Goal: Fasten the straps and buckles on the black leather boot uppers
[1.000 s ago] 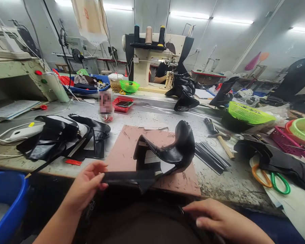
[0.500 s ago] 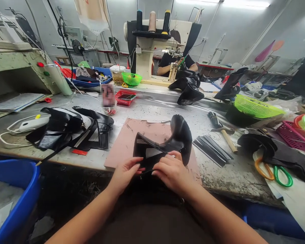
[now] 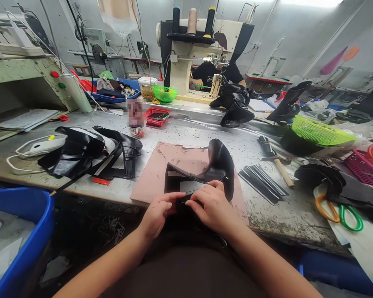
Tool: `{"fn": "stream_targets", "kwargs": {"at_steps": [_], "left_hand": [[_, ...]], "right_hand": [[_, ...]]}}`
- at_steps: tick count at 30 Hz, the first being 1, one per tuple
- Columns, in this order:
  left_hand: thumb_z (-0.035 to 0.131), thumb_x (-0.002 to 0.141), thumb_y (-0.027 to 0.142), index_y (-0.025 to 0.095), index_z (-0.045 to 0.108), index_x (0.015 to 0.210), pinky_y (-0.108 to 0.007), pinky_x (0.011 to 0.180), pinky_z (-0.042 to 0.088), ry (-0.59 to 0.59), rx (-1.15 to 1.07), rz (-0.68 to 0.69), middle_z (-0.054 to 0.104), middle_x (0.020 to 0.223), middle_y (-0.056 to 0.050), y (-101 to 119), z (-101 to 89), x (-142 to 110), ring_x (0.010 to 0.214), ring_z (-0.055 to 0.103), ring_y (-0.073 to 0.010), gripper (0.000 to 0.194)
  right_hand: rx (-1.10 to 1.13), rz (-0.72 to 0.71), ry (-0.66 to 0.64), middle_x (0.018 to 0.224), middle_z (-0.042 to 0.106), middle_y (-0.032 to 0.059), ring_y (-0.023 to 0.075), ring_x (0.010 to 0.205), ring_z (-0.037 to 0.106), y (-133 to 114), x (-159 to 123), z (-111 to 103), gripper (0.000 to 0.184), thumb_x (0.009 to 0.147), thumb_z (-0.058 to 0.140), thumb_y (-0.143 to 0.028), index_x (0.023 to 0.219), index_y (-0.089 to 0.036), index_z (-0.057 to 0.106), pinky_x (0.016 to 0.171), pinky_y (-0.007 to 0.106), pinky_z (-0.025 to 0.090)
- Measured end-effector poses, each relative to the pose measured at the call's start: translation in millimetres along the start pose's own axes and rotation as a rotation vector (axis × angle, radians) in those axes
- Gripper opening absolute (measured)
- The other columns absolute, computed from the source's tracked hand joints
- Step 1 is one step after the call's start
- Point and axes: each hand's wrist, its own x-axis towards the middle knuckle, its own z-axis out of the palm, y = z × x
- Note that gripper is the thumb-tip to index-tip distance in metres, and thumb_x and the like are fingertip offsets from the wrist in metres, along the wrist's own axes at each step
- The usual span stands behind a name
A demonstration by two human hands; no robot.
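Note:
A black leather boot upper (image 3: 220, 165) stands curved on a pink board (image 3: 149, 176), a pale lining patch showing inside it. Its near edge is between my two hands. My left hand (image 3: 157, 212) pinches that edge, index finger stretched along it and thumb below. Close beside it, my right hand (image 3: 211, 206) has bent fingers closed on the same edge, with the thumb underneath. The fingertips partly hide the edge, and the part below the hands blends into dark clothing.
Black leather pieces (image 3: 77, 151) lie at left, above a blue bin (image 3: 46, 223). At right are dark strips (image 3: 262, 182), a hammer (image 3: 284, 173) and scissors (image 3: 350, 218). Behind stands a sewing machine (image 3: 178, 70); a person (image 3: 234, 73) sits beyond it.
My left hand's index finger has straightened along the upper's edge and moved slightly right. My right hand keeps its hold. The view has shifted a little, and the person beyond has changed posture.

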Motion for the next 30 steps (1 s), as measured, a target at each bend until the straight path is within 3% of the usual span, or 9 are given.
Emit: {"fn": "stream_targets", "kwargs": {"at_steps": [6, 10, 16, 19, 22, 26, 30], "left_hand": [[0.060, 0.057, 0.017, 0.017, 0.070, 0.088, -0.022, 0.064, 0.040, 0.001, 0.112, 0.072, 0.066, 0.073, 0.000, -1.3, 1.4, 0.4, 0.066, 0.052, -0.0124, 0.032], [0.067, 0.062, 0.022, 0.018, 0.067, 0.092, -0.026, 0.076, 0.043, -0.020, 0.188, 0.091, 0.068, 0.088, -0.003, -6.2, -0.2, 3.1, 0.081, 0.058, -0.0165, 0.031], [0.072, 0.059, 0.022, 0.019, 0.069, 0.083, -0.024, 0.076, 0.043, 0.049, 0.128, 0.102, 0.069, 0.084, -0.001, -13.2, 0.5, 3.0, 0.081, 0.058, -0.0149, 0.025], [0.076, 0.055, 0.023, 0.019, 0.068, 0.084, -0.019, 0.065, 0.042, 0.062, -0.034, 0.042, 0.067, 0.077, 0.001, -13.6, 0.2, 1.2, 0.070, 0.056, -0.0105, 0.030], [0.078, 0.053, 0.026, 0.019, 0.067, 0.088, -0.019, 0.064, 0.042, -0.039, -0.101, -0.099, 0.067, 0.075, 0.000, -7.0, -2.3, 1.8, 0.066, 0.056, -0.0097, 0.038], [0.077, 0.051, 0.027, 0.016, 0.068, 0.080, -0.023, 0.065, 0.043, -0.159, 0.204, -0.176, 0.066, 0.072, 0.000, 9.2, -4.8, 8.0, 0.066, 0.056, -0.0125, 0.033], [0.075, 0.052, 0.033, 0.013, 0.066, 0.064, -0.021, 0.053, 0.037, -0.216, 0.434, -0.190, 0.059, 0.055, 0.003, 15.6, -5.0, 14.3, 0.054, 0.049, -0.0103, 0.025]], "right_hand": [[-0.017, 0.023, 0.014, 0.059, 0.060, -0.0019, 0.0121, 0.059, 0.050, 0.2, -0.5, 3.2, 0.020, 0.081, 0.056, -0.024, 0.062, -0.017, 0.054, 0.082, 0.035, 0.024], [-0.027, 0.041, 0.005, 0.059, 0.059, -0.0022, 0.0116, 0.059, 0.050, 0.1, -2.4, 5.5, 0.019, 0.080, 0.055, -0.022, 0.062, -0.017, 0.054, 0.084, 0.035, 0.025], [-0.094, 0.078, 0.037, 0.058, 0.055, -0.0028, 0.0130, 0.061, 0.049, 4.0, -6.9, 3.7, 0.019, 0.079, 0.057, -0.029, 0.064, -0.018, 0.052, 0.086, 0.037, 0.024], [-0.077, 0.088, 0.034, 0.062, 0.057, -0.0024, 0.0142, 0.066, 0.049, 6.0, -8.9, -0.7, 0.014, 0.078, 0.056, -0.026, 0.066, -0.019, 0.053, 0.087, 0.038, 0.022], [-0.061, 0.096, 0.039, 0.064, 0.058, -0.0025, 0.0146, 0.068, 0.048, 5.8, -10.4, -4.1, 0.013, 0.077, 0.057, -0.025, 0.066, -0.020, 0.054, 0.089, 0.040, 0.021], [-0.060, 0.072, 0.028, 0.064, 0.058, -0.0028, 0.0140, 0.068, 0.048, 4.7, -11.6, -5.8, 0.016, 0.078, 0.058, -0.025, 0.064, -0.019, 0.052, 0.092, 0.041, 0.019], [-0.025, 0.084, 0.018, 0.067, 0.057, -0.0027, 0.0142, 0.069, 0.049, 8.2, -13.2, -8.2, 0.010, 0.076, 0.058, -0.025, 0.073, -0.020, 0.050, 0.095, 0.042, 0.020]]}}
